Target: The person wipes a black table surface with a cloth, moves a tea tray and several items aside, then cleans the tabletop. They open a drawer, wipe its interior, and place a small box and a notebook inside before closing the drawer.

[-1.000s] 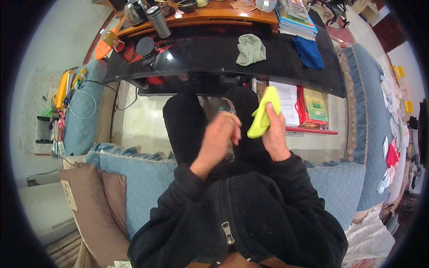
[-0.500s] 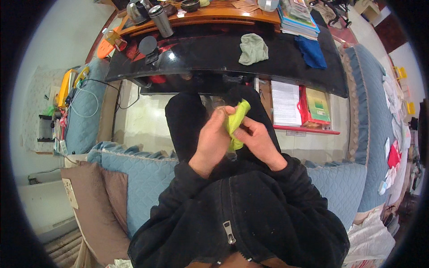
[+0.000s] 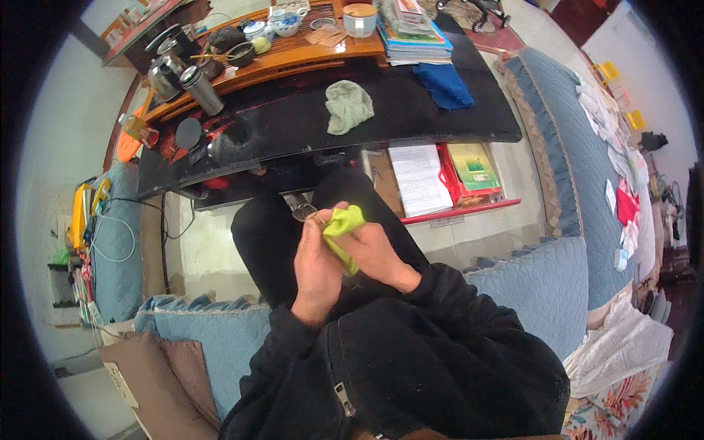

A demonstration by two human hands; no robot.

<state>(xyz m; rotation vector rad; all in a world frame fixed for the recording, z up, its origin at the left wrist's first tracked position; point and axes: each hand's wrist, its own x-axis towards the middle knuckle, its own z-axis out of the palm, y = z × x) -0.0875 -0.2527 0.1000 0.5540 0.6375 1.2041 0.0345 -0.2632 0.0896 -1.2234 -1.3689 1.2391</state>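
Observation:
Over my knees, my left hand [image 3: 314,271] pinches a pair of thin-framed glasses [image 3: 302,211], whose visible lens sticks out beyond my thumb. My right hand [image 3: 378,258] grips a bright yellow-green cloth [image 3: 340,223] folded against the glasses, touching my left hand. The cloth hides part of the glasses and some fingertips. Beyond them, the black low table [image 3: 257,138] carries a pale green rag [image 3: 348,107] and a blue cloth [image 3: 444,86]. An open drawer beneath holds white papers [image 3: 418,178] and a red-and-green package [image 3: 469,169].
A wooden tea tray [image 3: 279,55] with kettles, cups and bowls tops the table, beside stacked books [image 3: 411,40] and a steel flask [image 3: 202,90]. Blue quilted seating [image 3: 565,169] with laundry is on the right, more with cables [image 3: 117,249] on the left, brown cushions [image 3: 154,381] lower left.
My hands have come together: the cloth, earlier held apart in my right hand, is now against the glasses in my left. The view has turned, shifting the table up and leftward.

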